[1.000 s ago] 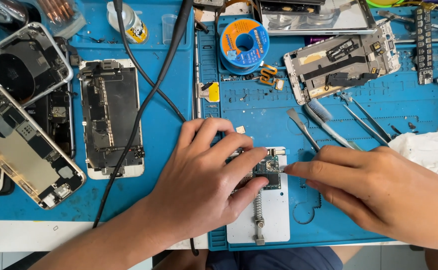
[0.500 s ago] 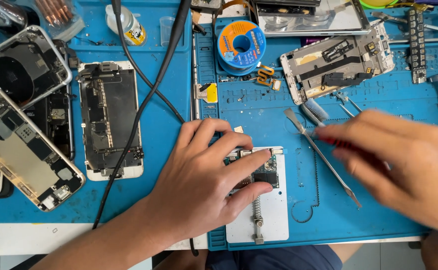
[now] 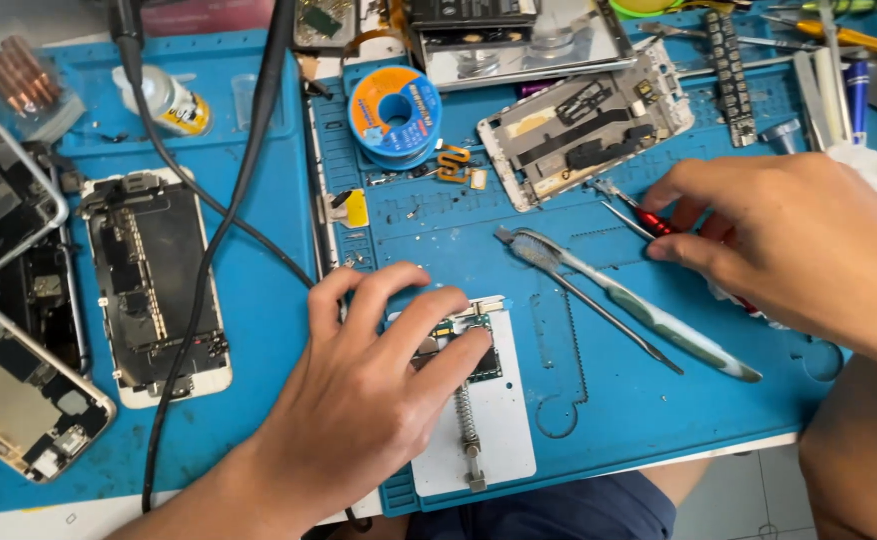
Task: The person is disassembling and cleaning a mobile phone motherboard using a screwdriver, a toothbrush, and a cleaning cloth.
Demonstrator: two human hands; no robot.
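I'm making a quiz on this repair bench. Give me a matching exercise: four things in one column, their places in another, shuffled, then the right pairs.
Things:
1. small circuit board
2. solder spool
3. red-handled tool
4. opened phone

Places:
A. at the right hand's fingertips
B. on the mat, left of the black cable
C. clamped in the white holder, under the left hand's fingers
D. far side of the blue mat, beside the stripped phone frame

Pairs: 1-C, 2-D, 3-A, 4-B

A solder spool (image 3: 396,116), a small glue bottle (image 3: 168,100) and opened phones (image 3: 156,285) lie on the blue mat (image 3: 259,330).
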